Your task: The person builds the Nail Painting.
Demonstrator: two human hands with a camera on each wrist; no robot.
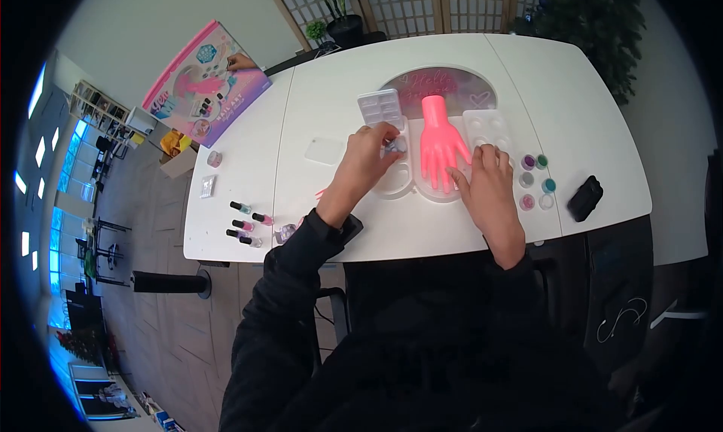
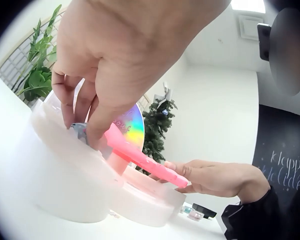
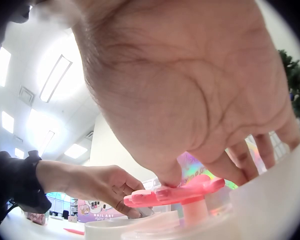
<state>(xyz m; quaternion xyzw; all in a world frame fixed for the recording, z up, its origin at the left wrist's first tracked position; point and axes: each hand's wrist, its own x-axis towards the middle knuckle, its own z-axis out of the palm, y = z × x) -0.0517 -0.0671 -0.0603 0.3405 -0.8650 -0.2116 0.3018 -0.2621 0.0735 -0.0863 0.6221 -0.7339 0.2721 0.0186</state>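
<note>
A pink model hand (image 1: 440,142) stands on a white base (image 1: 444,197), its fingers toward the person. To its left, my left hand (image 1: 365,157) pinches a small greyish piece (image 2: 80,131) between thumb and fingers, over the base's left compartment (image 1: 395,185). My right hand (image 1: 489,195) is at the model hand's right side, fingers slightly bent, thumb close to the pink fingers; whether they touch is unclear. In the right wrist view its fingertips reach down by the white rim (image 3: 270,192).
An open clear case (image 1: 379,106) sits behind the left compartment. Small glitter pots (image 1: 527,180) and a black object (image 1: 585,198) lie at right. Nail polish bottles (image 1: 242,225), a clear lid (image 1: 323,151) and a colourful box (image 1: 207,85) are at left.
</note>
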